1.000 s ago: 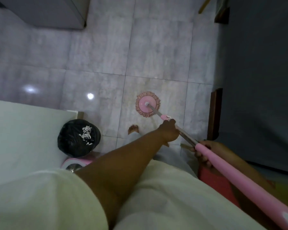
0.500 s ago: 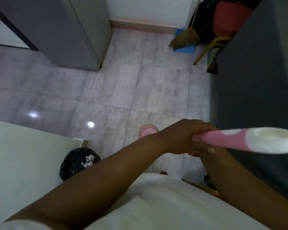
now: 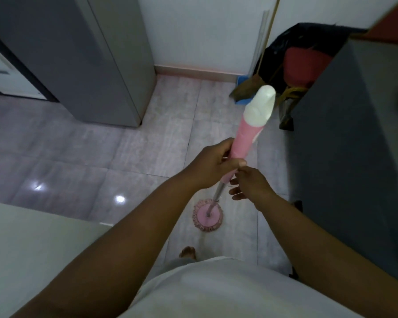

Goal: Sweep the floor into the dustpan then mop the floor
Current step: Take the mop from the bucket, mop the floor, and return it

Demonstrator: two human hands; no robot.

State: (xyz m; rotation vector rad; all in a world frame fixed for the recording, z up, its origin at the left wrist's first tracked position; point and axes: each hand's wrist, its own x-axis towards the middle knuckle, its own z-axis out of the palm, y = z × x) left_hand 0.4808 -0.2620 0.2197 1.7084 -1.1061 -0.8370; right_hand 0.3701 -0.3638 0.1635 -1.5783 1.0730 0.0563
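Observation:
A pink mop handle (image 3: 244, 136) with a white end cap stands almost upright in front of me. Its round pink mop head (image 3: 207, 214) rests flat on the grey tiled floor (image 3: 83, 157), just ahead of my bare foot (image 3: 188, 251). My left hand (image 3: 213, 162) is wrapped around the pink grip. My right hand (image 3: 248, 183) sits just below and to the right of it, fingers spread, fingertips near the metal shaft but not closed around it.
A grey cabinet (image 3: 83, 53) stands at the back left. A dark grey unit (image 3: 349, 143) fills the right side. A broom with a blue dustpan (image 3: 246, 88) leans in the far corner beside a red seat (image 3: 305, 65). A white tabletop (image 3: 32, 244) lies at my lower left.
The mop handle swung from lying across the view to nearly upright. My right hand let go of the grip and opened below my left hand. The view tilted up.

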